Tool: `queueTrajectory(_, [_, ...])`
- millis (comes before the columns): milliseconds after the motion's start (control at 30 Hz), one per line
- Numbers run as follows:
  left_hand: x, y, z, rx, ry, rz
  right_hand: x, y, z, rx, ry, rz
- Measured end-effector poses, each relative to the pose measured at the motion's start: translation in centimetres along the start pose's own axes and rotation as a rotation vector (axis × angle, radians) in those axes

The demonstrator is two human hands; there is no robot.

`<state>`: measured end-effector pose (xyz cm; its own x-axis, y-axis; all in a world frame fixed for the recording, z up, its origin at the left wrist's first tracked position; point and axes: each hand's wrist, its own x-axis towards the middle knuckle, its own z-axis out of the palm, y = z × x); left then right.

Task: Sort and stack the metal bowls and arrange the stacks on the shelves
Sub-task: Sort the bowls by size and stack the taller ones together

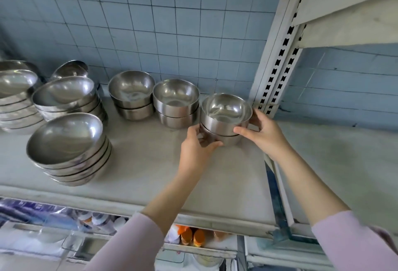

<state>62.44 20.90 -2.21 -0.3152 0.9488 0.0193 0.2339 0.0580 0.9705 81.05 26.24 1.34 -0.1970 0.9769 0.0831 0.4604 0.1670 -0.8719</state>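
Observation:
A stack of two small deep metal bowls [224, 117] stands on the white shelf [150, 163] close to the slotted upright. My left hand [197, 147] cups the lower bowl from the left. My right hand [260, 130] wraps the upper bowl from the right and front. Two more two-bowl stacks of the same kind, the middle stack [175, 102] and the left stack [131, 94], stand in a row along the wall. Wide shallow bowls sit in stacks further left: a front stack [69, 147], a rear stack [66, 98] and one at the edge [15, 98].
The slotted white upright [277, 59] rises just right of the held stack, with an upper shelf [349, 12] above. A second shelf surface [336, 163] lies to the right. Below the shelf edge are orange-capped bottles [191, 237] and plastic-wrapped goods [43, 216].

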Motion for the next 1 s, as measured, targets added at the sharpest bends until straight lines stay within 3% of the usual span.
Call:
queueTrajectory(300, [-5.2, -0.9, -5.0, 0.124, -0.100, 0.012, -8.0, -1.8, 2.3, 0.114, 0.013, -0.036])
queueTrajectory(600, [-5.0, -0.7, -5.9, 0.108, -0.177, 0.041, -7.9, -2.4, 2.8, 0.030, -0.021, 0.082])
queueTrajectory(767, [-4.6, -1.1, -6.2, 0.121, -0.213, 0.059, -8.1, -2.7, 3.4, 0.019, 0.036, 0.097])
queueTrajectory(1000, [-3.6, -1.8, -7.0, 0.124, -0.265, 0.100, -7.7, -3.2, 3.2, 0.023, -0.035, 0.090])
